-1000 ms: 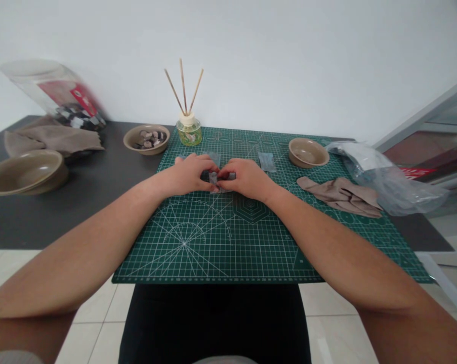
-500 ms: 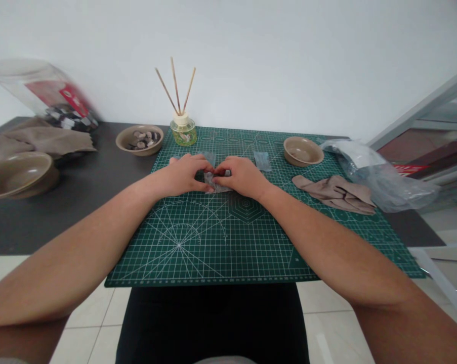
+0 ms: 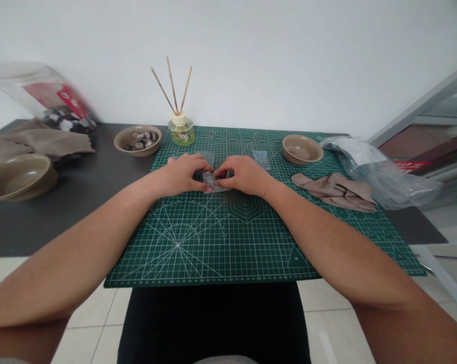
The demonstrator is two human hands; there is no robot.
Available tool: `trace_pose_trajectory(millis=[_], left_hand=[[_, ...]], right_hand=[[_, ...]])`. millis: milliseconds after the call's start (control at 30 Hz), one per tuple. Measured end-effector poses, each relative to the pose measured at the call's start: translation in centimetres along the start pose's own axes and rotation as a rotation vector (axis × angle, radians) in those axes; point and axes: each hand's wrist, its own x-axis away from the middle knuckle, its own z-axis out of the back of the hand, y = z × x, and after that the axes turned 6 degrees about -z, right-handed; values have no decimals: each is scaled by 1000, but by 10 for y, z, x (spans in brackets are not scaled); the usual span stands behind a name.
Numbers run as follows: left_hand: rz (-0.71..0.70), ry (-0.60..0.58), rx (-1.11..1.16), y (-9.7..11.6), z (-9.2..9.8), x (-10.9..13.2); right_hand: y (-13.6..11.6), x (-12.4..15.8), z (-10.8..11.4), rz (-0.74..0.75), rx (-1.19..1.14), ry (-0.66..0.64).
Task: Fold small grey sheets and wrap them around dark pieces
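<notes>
A small clear plastic bag (image 3: 209, 179) lies on the green cutting mat (image 3: 228, 242), between my two hands. My left hand (image 3: 180, 174) has its thumb and fingers closed on the bag's left side. From the other side, my right hand (image 3: 245, 175) pinches the bag near its middle, the thumb and fingertips close together. What the bag contains is too small to make out. Just behind the hands lies another clear packet (image 3: 207, 157), partly covered by the left fingers. A bluish clear packet (image 3: 261, 159) lies beyond my right hand.
Dark round pieces fill part of a bowl (image 3: 137, 141) at the left, near a reed diffuser (image 3: 181, 130). Farther left are a larger bowl (image 3: 19, 177), a brown cloth (image 3: 42, 141) and a clear jar (image 3: 57, 98). Rightward are a bowl (image 3: 302, 150), a cloth (image 3: 336, 191) and a plastic bag (image 3: 383, 174).
The right fingertips have shifted slightly on the small bag, and more of its surface shows between the hands. Both hands stay in nearly the same place; the view has shifted a little.
</notes>
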Motion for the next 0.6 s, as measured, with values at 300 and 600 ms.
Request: trace_pose_trajectory(millis=[300,600], left_hand=[[2,5,-11,-1,-1,-1],[-11,-3,15,-4,-1,0]], right_hand=[[-4,-6,-7,37,37,25],[-2,-3,1,112,-30,-83]])
